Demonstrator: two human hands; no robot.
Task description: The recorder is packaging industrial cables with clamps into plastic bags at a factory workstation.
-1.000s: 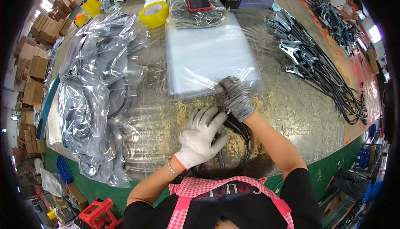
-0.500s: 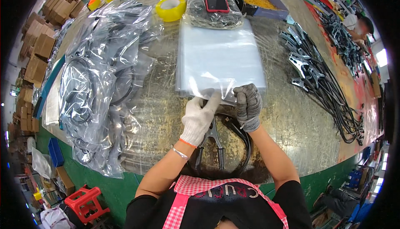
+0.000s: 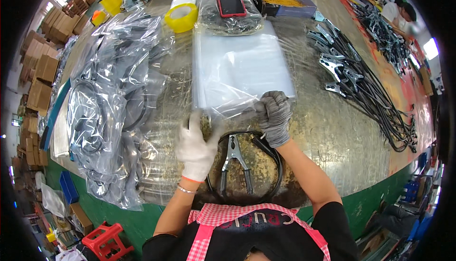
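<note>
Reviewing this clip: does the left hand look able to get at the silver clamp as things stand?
Probably yes. The left hand, blurred but with fingers spread and seemingly holding nothing, is right beside the silver clamp, which lies uncovered inside the black cable loop.

the right hand in grey striped glove (image 3: 274,117) grips the near edge of stacked clear plastic sheets (image 3: 240,66). the left hand in white glove (image 3: 196,148) (a little blurred) is spread beside the coiled black cable (image 3: 280,168).
</note>
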